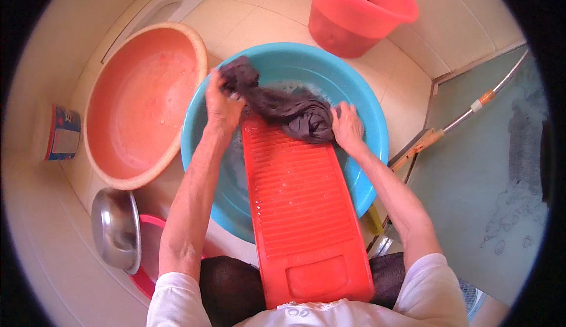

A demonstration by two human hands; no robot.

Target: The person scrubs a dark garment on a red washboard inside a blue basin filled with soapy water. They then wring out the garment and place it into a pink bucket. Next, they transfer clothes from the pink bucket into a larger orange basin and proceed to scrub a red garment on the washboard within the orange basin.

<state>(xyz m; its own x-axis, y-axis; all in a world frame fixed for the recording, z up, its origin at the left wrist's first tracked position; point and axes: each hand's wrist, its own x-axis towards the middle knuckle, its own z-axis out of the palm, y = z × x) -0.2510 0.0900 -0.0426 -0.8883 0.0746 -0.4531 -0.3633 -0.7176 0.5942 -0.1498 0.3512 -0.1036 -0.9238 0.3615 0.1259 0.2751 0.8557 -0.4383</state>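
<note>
Dark wet cloth (283,106) stretches between my two hands above the far end of a red plastic washboard (300,185). My left hand (223,106) grips its left end near the rim of a blue plastic basin (376,106). At the cloth's bunched right end is my right hand (348,123), its fingers closed on the fabric. The ridged board slopes from my lap down into the basin, where sudsy water shows around the cloth. Drops of water lie on the ridges.
An orange plastic basin (146,106) leans at the left, with a steel bowl (114,229) and a pink basin (150,247) nearer me. A red bucket (358,17) stands at the far right. A long-handled squeegee or mop (455,121) lies at the right.
</note>
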